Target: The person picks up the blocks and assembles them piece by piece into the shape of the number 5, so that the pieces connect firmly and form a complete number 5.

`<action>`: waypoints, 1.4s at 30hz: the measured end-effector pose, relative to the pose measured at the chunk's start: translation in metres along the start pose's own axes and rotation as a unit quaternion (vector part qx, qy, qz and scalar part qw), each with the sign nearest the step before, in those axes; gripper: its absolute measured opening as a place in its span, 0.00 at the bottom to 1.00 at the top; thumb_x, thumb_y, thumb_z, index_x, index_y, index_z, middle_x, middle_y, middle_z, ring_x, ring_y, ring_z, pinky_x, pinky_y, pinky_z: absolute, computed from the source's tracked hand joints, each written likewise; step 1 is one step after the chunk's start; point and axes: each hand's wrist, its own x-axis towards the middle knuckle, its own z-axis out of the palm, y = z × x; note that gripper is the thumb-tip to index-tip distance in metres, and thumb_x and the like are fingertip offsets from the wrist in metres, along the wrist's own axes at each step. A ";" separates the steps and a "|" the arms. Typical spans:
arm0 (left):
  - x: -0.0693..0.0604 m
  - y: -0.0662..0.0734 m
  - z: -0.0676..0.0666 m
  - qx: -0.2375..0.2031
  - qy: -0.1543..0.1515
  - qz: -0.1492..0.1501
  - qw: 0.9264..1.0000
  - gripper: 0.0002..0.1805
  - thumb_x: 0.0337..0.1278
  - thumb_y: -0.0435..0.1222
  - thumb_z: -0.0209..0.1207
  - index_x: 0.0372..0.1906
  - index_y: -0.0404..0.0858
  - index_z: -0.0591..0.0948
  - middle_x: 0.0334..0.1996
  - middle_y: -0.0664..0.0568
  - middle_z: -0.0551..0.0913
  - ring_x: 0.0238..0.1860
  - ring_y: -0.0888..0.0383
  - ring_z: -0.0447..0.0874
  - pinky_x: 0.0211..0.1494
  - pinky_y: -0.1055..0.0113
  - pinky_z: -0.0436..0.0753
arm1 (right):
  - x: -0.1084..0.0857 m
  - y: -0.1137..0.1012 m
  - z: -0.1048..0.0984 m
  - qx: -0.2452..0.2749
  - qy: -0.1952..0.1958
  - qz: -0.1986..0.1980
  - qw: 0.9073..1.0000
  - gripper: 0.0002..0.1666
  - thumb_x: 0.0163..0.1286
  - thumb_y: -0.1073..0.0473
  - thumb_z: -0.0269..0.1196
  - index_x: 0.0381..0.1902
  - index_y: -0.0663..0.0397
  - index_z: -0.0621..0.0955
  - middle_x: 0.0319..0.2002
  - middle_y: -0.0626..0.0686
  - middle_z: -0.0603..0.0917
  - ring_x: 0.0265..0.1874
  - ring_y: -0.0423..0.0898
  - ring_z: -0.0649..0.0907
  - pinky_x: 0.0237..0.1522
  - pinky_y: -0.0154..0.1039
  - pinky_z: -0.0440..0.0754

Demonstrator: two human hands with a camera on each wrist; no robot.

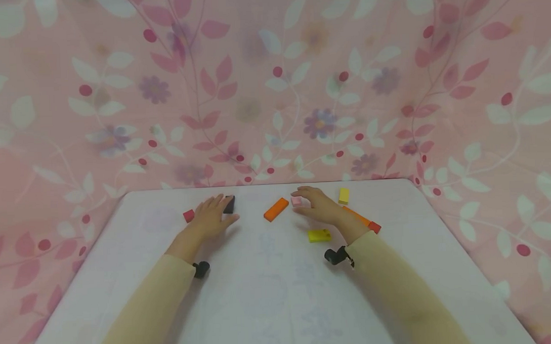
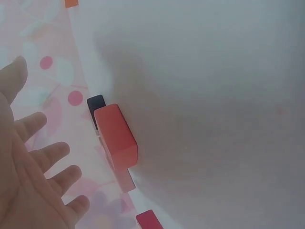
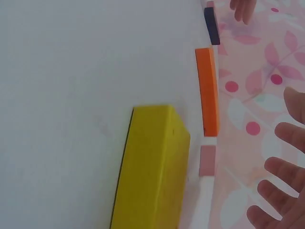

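My left hand [image 1: 209, 218] hovers palm down over the table's far left part, fingers spread and holding nothing. Beside its fingers lie a black block [image 1: 229, 205] and a red block [image 1: 188, 215]. The left wrist view shows a larger coral-red block [image 2: 116, 136], which the hand hides from the head view. My right hand [image 1: 320, 207] is held with thumb and fingers apart, nothing gripped. Close to its fingertips lies a small pink block [image 1: 297, 201]; below the palm is a yellow block [image 1: 320, 235], seen large in the right wrist view. An orange block [image 1: 276, 209] lies between both hands.
Past the right hand lie a pale yellow block [image 1: 343, 196], a long orange block [image 1: 355, 216] partly behind the wrist, and a red block [image 1: 374, 227] at its end. The white table [image 1: 261, 294] ends at a flowered pink curtain [image 1: 254, 91].
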 end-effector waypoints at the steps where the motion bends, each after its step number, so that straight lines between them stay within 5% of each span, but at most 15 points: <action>1: 0.002 0.000 0.000 -0.003 0.002 0.002 1.000 0.42 0.70 0.59 0.52 0.78 0.40 0.58 0.76 0.35 0.56 0.75 0.32 0.50 0.74 0.35 0.47 | 0.003 -0.001 0.002 0.004 0.000 0.000 1.000 0.32 0.74 0.47 0.62 0.71 0.51 0.72 0.75 0.59 0.63 0.74 0.59 0.59 0.73 0.61 0.55; 11: 0.018 -0.003 -0.002 -0.064 0.002 -0.011 0.998 0.39 0.71 0.55 0.53 0.77 0.38 0.61 0.75 0.36 0.60 0.75 0.33 0.50 0.74 0.35 0.49 | 0.023 -0.008 0.016 0.062 -0.001 0.054 0.997 0.30 0.71 0.50 0.65 0.69 0.45 0.74 0.71 0.53 0.68 0.70 0.56 0.64 0.72 0.61 0.58; 19: 0.025 -0.008 0.004 -0.072 0.004 -0.016 0.997 0.37 0.70 0.53 0.55 0.75 0.36 0.64 0.73 0.35 0.63 0.74 0.33 0.55 0.72 0.35 0.54 | 0.037 -0.005 0.027 0.048 -0.006 0.089 0.995 0.30 0.70 0.47 0.67 0.67 0.42 0.76 0.69 0.50 0.71 0.67 0.53 0.67 0.70 0.59 0.64; 31: 0.044 -0.008 0.004 -0.104 -0.013 -0.044 0.994 0.38 0.69 0.54 0.56 0.75 0.37 0.65 0.74 0.38 0.63 0.75 0.37 0.55 0.75 0.41 0.53 | 0.060 -0.003 0.034 -0.009 -0.032 0.056 0.998 0.29 0.69 0.50 0.68 0.66 0.48 0.77 0.67 0.52 0.74 0.67 0.54 0.68 0.71 0.53 0.63; 42: 0.050 -0.021 0.007 -0.060 -0.021 -0.047 0.997 0.39 0.63 0.51 0.63 0.72 0.34 0.69 0.68 0.35 0.71 0.69 0.36 0.65 0.71 0.40 0.62 | 0.068 -0.003 0.043 -0.037 -0.039 0.053 0.997 0.27 0.67 0.52 0.69 0.63 0.47 0.80 0.61 0.50 0.77 0.61 0.51 0.69 0.67 0.44 0.69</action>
